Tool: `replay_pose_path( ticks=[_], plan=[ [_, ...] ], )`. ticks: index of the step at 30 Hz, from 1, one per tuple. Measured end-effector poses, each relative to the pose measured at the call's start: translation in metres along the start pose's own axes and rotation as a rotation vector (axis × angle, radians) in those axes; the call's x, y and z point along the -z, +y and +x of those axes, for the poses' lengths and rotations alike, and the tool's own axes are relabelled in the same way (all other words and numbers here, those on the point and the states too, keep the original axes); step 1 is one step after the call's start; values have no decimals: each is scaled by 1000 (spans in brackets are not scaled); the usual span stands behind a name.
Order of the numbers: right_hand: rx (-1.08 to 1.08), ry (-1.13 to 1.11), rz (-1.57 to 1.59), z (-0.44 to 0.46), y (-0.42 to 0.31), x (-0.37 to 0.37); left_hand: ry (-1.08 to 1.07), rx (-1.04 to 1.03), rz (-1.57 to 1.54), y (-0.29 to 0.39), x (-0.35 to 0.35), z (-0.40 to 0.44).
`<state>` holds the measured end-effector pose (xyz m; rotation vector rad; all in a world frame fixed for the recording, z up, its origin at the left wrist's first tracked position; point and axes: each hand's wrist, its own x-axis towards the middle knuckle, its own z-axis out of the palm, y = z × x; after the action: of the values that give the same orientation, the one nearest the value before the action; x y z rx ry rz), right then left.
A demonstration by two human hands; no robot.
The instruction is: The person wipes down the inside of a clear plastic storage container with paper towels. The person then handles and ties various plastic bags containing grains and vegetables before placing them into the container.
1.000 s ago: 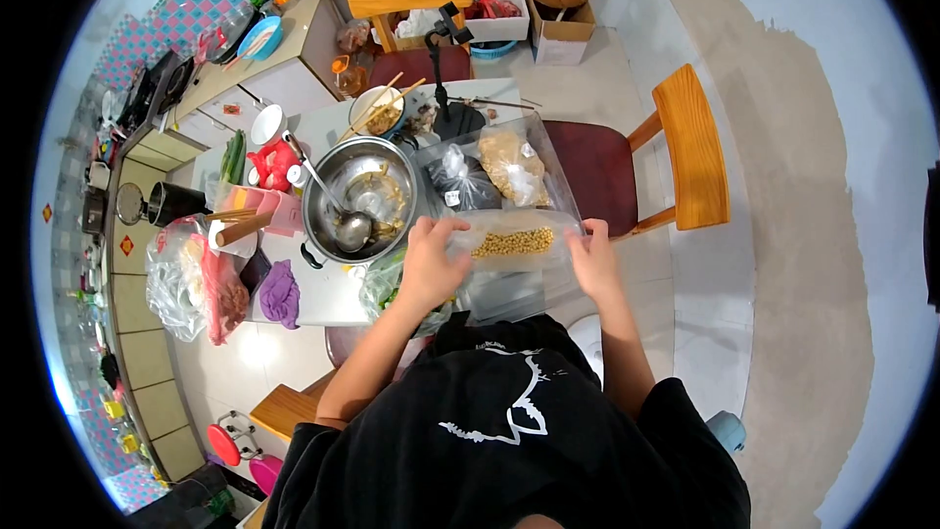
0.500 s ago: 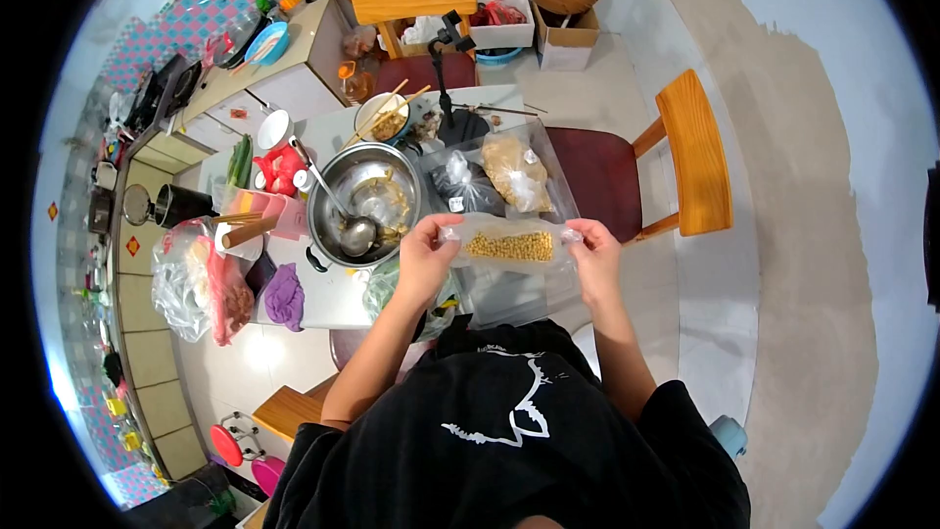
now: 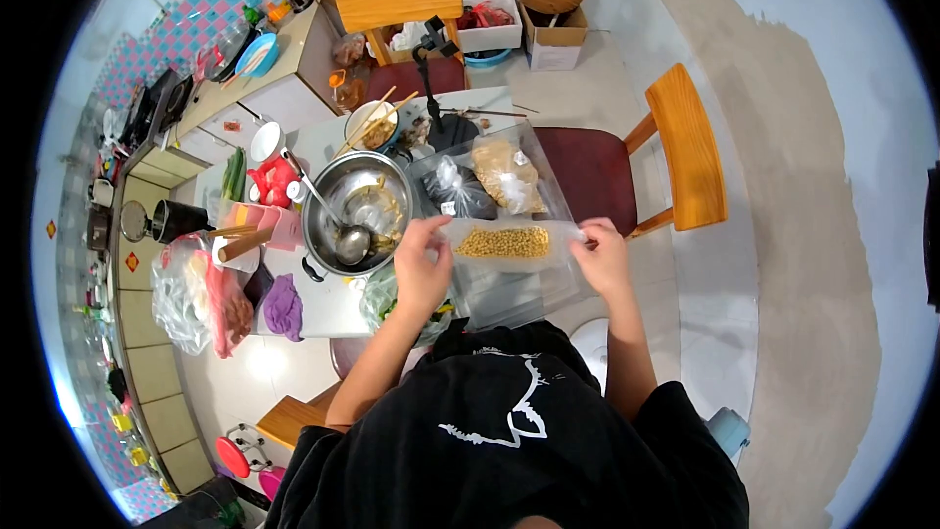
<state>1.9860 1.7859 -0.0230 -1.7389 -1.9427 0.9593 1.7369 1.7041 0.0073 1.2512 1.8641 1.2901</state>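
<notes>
Stretched between my hands is a clear plastic bag of small yellow beans (image 3: 504,242), held level over the near part of a clear plastic bin (image 3: 566,204). The fingers of my left hand (image 3: 423,260) pinch its left end. My right hand (image 3: 599,255) pinches the right end, thumb and fingers together. Just beyond the beans, a tied bag with dark contents (image 3: 462,193) and a bag of tan contents (image 3: 507,176) lie in the bin. To the left of my left hand stands a steel pot (image 3: 328,253) with a ladle (image 3: 352,243) resting in it.
A bowl with chopsticks (image 3: 375,124) and a black stand (image 3: 452,127) are at the table's back. Red bag (image 3: 274,179), pink container (image 3: 284,227), purple cloth (image 3: 283,309) and plastic bags (image 3: 191,294) crowd the left. A wooden chair (image 3: 685,152) stands right.
The bag of beans lies flatter and more spread out between my hands. My right hand has moved slightly right and down, and the whole view has shifted a little.
</notes>
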Motion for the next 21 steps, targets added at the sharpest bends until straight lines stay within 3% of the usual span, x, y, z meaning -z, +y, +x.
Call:
replay_pose_path(
  ticks=[2, 5, 6, 8, 9, 11, 12, 14, 15, 16, 17, 18, 20, 21],
  plan=[
    [392, 280, 319, -2, -8, -12, 70, -501, 413, 1, 4, 2],
    [461, 325, 478, -9, -36, -15, 109, -643, 557, 19, 11, 8],
    [465, 319, 481, -8, -33, -19, 114, -640, 562, 18, 12, 8],
    [481, 295, 553, -4, -21, -31, 83, -365, 365, 12, 13, 8],
    [484, 291, 556, -1, -18, -37, 87, -364, 369, 5, 13, 9],
    [23, 94, 1317, 2, -13, -46, 100, 46, -82, -11, 11, 13],
    [24, 88, 1319, 4, -11, -48, 105, 48, -80, -9, 11, 15],
    [-7, -238, 1806, 10, -9, -51, 102, -24, 80, -3, 12, 18],
    [-5, -242, 1807, 11, -12, -52, 71, -257, 339, 3, 12, 19],
    [56, -286, 1603, 12, -16, -54, 75, -256, 341, 10, 11, 22],
    [114, -327, 1397, 11, -22, -57, -10, -449, 458, 19, 7, 24],
    [116, -332, 1397, 9, -30, -57, -97, -641, 574, 24, 2, 25],
    [353, -352, 531, 0, -48, -59, -218, -645, 515, 27, -15, 23],
    [426, -403, 513, 1, -53, -63, -340, -651, 450, 28, -24, 21]
  ],
)
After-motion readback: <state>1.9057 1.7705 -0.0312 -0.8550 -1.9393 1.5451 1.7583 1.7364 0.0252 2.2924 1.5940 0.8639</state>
